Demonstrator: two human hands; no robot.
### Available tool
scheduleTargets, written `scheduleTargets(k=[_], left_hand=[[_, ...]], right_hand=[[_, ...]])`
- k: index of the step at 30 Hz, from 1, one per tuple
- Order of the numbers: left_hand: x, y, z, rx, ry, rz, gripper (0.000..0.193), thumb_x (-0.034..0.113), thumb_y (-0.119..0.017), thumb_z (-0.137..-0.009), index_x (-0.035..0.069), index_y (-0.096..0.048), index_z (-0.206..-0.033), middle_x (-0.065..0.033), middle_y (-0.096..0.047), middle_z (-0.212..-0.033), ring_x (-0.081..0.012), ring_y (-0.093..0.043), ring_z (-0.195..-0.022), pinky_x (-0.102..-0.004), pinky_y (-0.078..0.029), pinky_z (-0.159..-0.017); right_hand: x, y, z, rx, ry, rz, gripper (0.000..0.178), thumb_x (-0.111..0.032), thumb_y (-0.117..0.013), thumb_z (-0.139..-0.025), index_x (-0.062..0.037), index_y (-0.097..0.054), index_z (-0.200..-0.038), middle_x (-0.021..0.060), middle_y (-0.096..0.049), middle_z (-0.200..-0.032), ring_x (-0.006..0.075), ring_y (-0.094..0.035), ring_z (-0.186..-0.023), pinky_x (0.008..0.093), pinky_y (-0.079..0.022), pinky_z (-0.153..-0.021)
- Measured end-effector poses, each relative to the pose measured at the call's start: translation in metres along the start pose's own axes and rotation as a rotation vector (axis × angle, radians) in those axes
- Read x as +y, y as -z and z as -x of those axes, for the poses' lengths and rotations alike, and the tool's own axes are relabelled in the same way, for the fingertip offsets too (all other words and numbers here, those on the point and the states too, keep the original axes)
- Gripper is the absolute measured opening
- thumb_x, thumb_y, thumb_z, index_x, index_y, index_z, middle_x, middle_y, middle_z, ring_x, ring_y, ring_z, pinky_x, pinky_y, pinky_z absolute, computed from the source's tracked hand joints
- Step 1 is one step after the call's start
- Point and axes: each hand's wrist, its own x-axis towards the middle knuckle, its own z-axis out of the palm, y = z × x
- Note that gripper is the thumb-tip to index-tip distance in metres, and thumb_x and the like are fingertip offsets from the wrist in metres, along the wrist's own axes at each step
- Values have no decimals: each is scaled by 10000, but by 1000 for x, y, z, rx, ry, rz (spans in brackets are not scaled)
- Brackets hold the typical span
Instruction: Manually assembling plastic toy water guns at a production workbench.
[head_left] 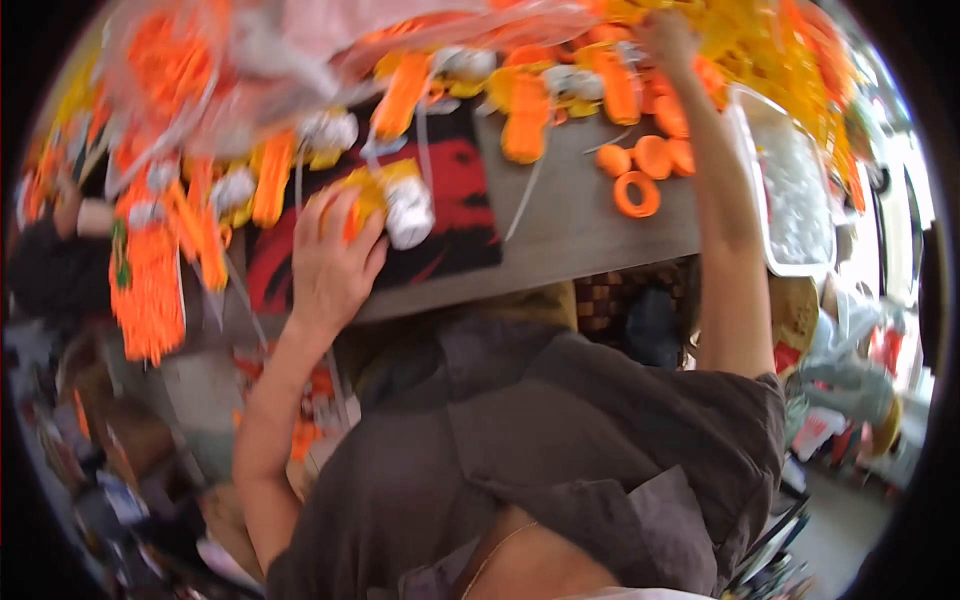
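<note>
My left hand (335, 255) is closed round a yellow plastic part with a white-and-silver cylinder (408, 212) on its right end. It holds this just above a black-and-red mat (455, 190) on the table. My right arm stretches to the far right, where my right hand (668, 45) is among yellow and orange plastic pieces; its fingers are too small and blurred to read. Near that forearm lie orange discs (653, 157) and an orange ring (636, 194). Along the back of the mat are orange, yellow and silver assemblies (525, 115) with pale straps.
A white bin (752, 190) of clear pieces stands right of my right forearm. Clear plastic bags (160, 70) with orange parts fill the far left. An orange bundle (148, 285) hangs over the table's edge at left. A person's dark sleeve (60, 260) shows at far left.
</note>
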Motion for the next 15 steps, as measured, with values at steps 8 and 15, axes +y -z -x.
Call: scheduleTargets(k=[8,15], left_hand=[[7,-7,18,143,207,7,309,236,-695,-873,99,-651,-1147,-112,-517,-1281,-320,-442,-1280,-460,-364,-1050],[7,-8,13,320,290,195,310,190,-553,-978,120,-596,-1277,-99,-518,-1337,-292,-446,-1294,-451,-315,-1075]], right_hand=[[-148,174,168,-283,423,-1139,160,-71,-744,-825,-65,-638,-945,25,-691,-995,166,-640,-927,317,-466,-812],[-219,164,250,-31,448,-856,176,-115,-758,-799,-94,-667,-948,8,-694,-1039,208,-616,-997,360,-403,-906]])
